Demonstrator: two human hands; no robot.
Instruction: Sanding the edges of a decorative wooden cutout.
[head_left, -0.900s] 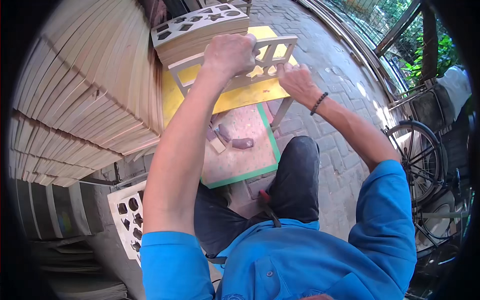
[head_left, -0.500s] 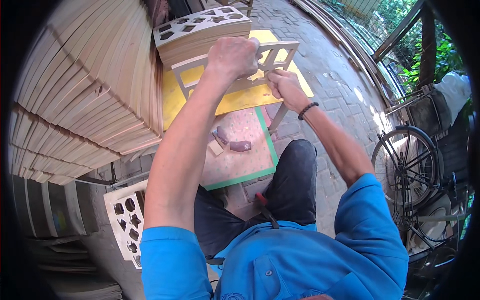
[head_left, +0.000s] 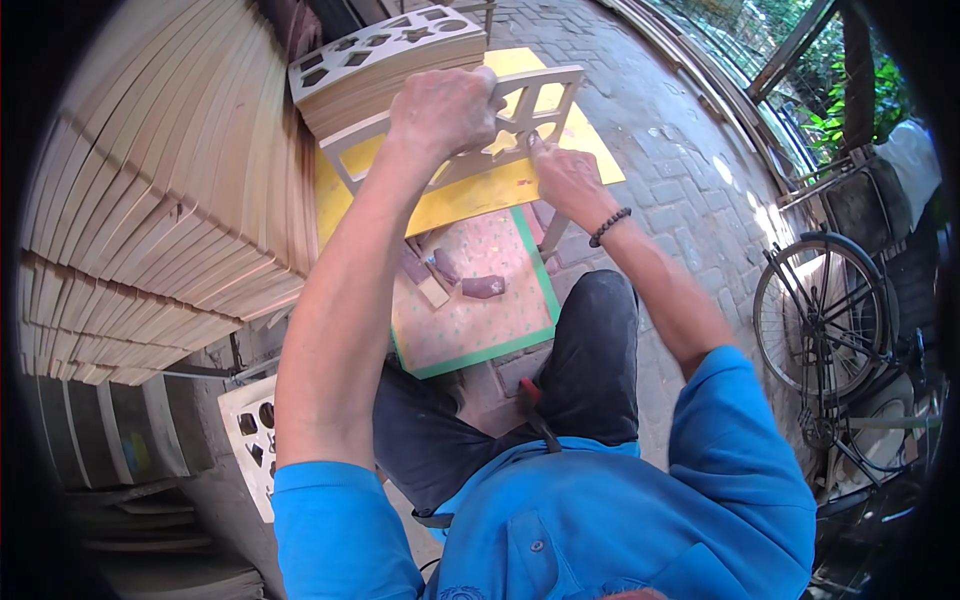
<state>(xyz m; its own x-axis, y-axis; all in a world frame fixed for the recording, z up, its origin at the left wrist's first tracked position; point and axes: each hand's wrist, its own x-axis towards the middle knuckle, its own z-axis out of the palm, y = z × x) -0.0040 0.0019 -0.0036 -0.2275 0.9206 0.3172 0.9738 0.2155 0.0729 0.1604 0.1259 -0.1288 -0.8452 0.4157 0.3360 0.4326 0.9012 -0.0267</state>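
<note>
My left hand (head_left: 440, 112) is closed over the top of a pale wooden cut-out panel (head_left: 566, 82), which stands on edge, leaning slightly, over a yellow board (head_left: 595, 170) on a stand. My right hand (head_left: 572, 182) is closed, its fingertips against the panel’s lower part beside a star-shaped opening; whatever it may hold there is too small to make out. Just behind stands a stack of similar cut-out panels (head_left: 380, 85). Below lies a pink sheet with green border (head_left: 450, 330), carrying purple pieces (head_left: 483, 286) and a small light block.
Tall stacks of thin wooden boards (head_left: 170, 180) fill the left side. Another cut-out panel (head_left: 243, 445) is low by my left arm. A bicycle (head_left: 818, 315) stands at the right on the brick paving (head_left: 680, 150), near long planks and greenery.
My right hand has slid left and curled in from the panel’s right part toward the star opening, its forearm following. My left hand still grips the top edge.
</note>
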